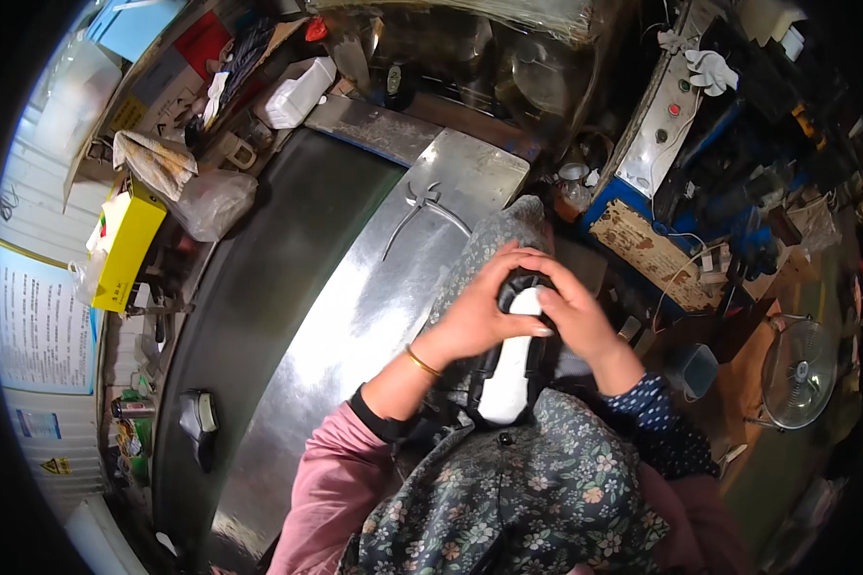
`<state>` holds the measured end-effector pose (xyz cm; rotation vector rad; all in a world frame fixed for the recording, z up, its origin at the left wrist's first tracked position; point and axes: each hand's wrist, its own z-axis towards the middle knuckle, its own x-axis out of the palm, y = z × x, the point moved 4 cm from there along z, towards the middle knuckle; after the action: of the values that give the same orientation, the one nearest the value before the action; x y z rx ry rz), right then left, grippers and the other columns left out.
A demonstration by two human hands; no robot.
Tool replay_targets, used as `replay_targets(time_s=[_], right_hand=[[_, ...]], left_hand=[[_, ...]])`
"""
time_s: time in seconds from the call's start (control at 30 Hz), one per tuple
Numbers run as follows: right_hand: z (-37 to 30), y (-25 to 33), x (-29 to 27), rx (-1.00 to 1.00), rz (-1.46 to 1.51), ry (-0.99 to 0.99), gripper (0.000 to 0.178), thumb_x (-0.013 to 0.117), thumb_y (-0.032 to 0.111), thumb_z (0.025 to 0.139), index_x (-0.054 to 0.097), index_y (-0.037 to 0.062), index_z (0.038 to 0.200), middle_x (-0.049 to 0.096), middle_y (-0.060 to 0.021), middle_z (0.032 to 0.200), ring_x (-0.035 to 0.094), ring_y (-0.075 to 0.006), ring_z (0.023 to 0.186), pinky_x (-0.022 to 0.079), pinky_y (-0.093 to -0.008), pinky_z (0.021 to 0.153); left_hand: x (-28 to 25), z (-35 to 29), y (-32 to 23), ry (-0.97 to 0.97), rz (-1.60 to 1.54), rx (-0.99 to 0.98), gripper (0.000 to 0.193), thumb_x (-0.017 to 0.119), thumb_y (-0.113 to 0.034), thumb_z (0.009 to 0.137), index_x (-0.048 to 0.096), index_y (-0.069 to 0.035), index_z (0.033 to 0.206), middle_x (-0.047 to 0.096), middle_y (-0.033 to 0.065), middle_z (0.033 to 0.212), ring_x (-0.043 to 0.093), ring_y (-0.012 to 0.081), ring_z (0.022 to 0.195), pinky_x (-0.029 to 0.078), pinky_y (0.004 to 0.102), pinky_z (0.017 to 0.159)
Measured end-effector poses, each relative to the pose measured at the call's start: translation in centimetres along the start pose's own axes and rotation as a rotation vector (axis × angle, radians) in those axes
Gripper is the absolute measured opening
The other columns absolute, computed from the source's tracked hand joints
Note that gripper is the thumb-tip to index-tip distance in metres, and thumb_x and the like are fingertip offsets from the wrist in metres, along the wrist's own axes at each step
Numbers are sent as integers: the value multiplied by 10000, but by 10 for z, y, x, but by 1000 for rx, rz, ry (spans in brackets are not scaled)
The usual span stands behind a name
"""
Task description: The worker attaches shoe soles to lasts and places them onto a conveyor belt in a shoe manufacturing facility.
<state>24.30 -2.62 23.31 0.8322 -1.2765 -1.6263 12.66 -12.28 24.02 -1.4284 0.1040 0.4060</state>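
Note:
A black shoe upper with a long white sole-shaped bottom rests over my lap, its white face turned up. My left hand curls round the left side of its far end, with the thumb lying across the white surface. From the other side my right hand grips the same end, and its thumb presses on the white part. The fingers of both hands meet over the far tip, which they partly hide. Beyond my hands, metal pincers with curved handles lie on the shiny metal bench.
On the dark conveyor belt left of the bench sits another shoe. A yellow box, a plastic bag and a white jug line its far side. At right are a control panel and a fan.

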Motion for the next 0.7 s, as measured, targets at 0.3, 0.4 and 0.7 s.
replay_targets(time_s=[0.3,0.4,0.7], right_hand=[[-99,41,-70,841,588,-226,621,461,284,954,316,8,1491,502,-137,1406,496,-211,1281,344,-333,1110],[-192,-10,-98,1048,761,-474,539,533,357,917,513,28,1344,573,-136,1318,590,-226,1160,469,-365,1005],[2,-43,-66,324,246,-383,652,693,253,847,402,102,1411,505,-182,1381,547,-299,1212,445,-457,1026]], left_hand=[[96,-29,-72,643,-349,367,415,670,-284,918,573,-33,1234,603,179,1263,604,349,1124,490,402,933],[36,-26,-31,133,-159,225,290,690,-208,908,649,-64,1156,661,129,1181,657,295,1038,530,364,863],[-92,-170,118,-1121,-487,-417,134,612,-45,949,653,-5,1070,693,76,1041,643,148,962,503,289,905]])
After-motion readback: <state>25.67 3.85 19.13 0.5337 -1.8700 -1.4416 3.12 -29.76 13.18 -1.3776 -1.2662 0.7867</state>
